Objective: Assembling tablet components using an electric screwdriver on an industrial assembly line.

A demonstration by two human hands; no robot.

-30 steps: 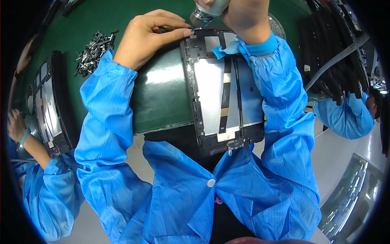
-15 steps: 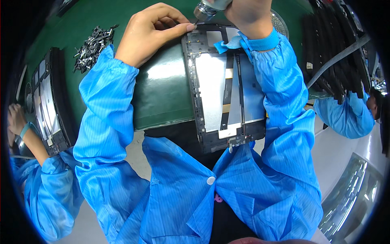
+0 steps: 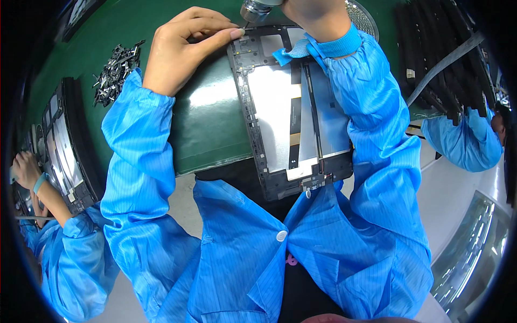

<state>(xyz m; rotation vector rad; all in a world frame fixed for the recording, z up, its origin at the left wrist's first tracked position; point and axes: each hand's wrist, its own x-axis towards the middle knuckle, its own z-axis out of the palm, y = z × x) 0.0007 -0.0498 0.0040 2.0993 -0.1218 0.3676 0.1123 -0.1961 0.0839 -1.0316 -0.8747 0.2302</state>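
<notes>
An opened tablet (image 3: 272, 107), with silver plates, a black frame and ribbon cables, lies tilted toward me over the table's near edge. At its far left corner, my left hand (image 3: 180, 51) is closed, with thumb and curled fingertips pinched against the frame. My right hand (image 3: 318, 19), partly cut off by the upper edge, grips an electric screwdriver (image 3: 256, 11) with a metal nose. Its thin bit points down at that same corner, beside my left thumb. A blue wrist strap (image 3: 340, 44) circles my right wrist, and its loose end hangs over the tablet.
A heap of small black-and-silver parts (image 3: 116, 72) lies on the green table mat (image 3: 210, 129) at left. Beyond my right hand is a round clear dish (image 3: 363, 21). Dark frames (image 3: 436, 59) stand stacked at right. Another opened tablet (image 3: 62, 140) stands near a co-worker's hand (image 3: 26, 169).
The whole picture has shifted slightly, with the far end of the tablet, both hands and the screwdriver further left. Bit and left thumb stay at the same corner.
</notes>
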